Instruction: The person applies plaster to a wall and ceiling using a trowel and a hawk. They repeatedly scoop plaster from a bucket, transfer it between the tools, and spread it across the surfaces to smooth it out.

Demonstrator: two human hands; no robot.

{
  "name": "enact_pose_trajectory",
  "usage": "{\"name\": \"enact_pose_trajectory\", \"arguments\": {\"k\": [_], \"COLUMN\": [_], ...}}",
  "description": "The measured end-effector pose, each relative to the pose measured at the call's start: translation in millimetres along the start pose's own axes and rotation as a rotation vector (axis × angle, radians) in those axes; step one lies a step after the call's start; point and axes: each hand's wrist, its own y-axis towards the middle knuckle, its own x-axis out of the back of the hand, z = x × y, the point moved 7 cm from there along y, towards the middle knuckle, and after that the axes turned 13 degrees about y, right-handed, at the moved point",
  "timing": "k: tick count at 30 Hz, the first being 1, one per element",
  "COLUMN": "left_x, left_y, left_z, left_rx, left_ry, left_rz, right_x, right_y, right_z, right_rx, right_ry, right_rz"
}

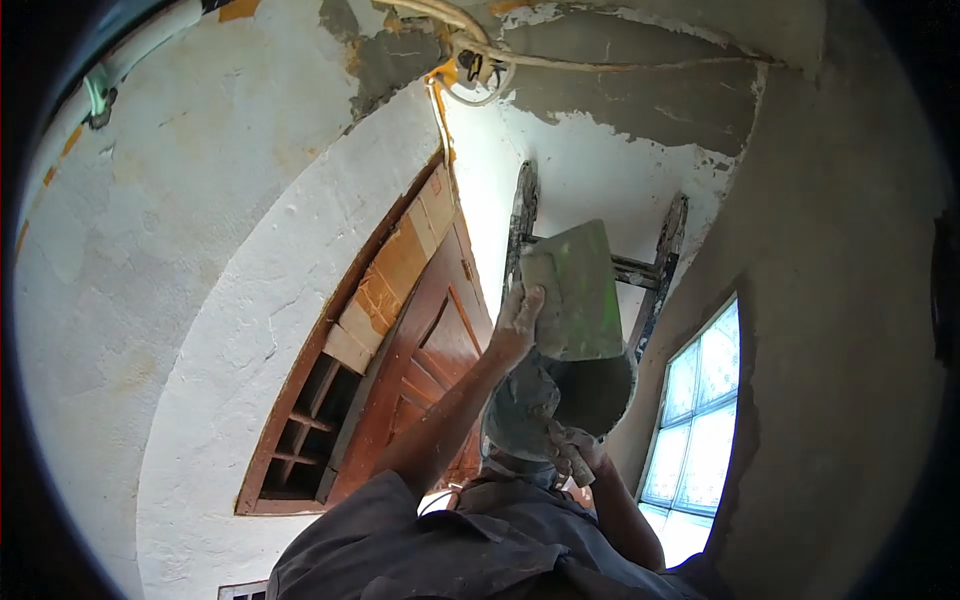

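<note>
My left hand (517, 318) is wrapped around the handle of a green plastering float (590, 300), which is held up tilted with its rectangular board beside my fingers. Just below the float is a dark bucket (628, 400), its mouth partly covered by the board. Wet grey mortar (527, 395) shows at the bucket's left side. My right hand (578, 447) is closed on a short, mortar-smeared trowel handle (577, 467) at the near side of the bucket. The trowel's blade cannot be made out clearly against the mortar.
A worn wooden ladder (668, 245) stands behind the bucket. To the left are a brown panelled door (425, 370) and cardboard (375, 285) in its frame. A glass-block window (690, 430) is at the right. Loose cables (600, 67) hang above, near patches of grey plaster.
</note>
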Motion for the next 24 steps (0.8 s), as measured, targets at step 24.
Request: {"name": "enact_pose_trajectory", "arguments": {"k": [24], "left_x": [141.3], "left_y": [-81.0], "left_z": [13.0], "left_rx": [0.216], "left_ry": [-0.461], "left_rz": [-0.465], "right_x": [-89.8], "right_y": [-63.6], "right_z": [81.6], "right_rx": [0.308], "right_ry": [-0.404], "right_rz": [0.125]}}
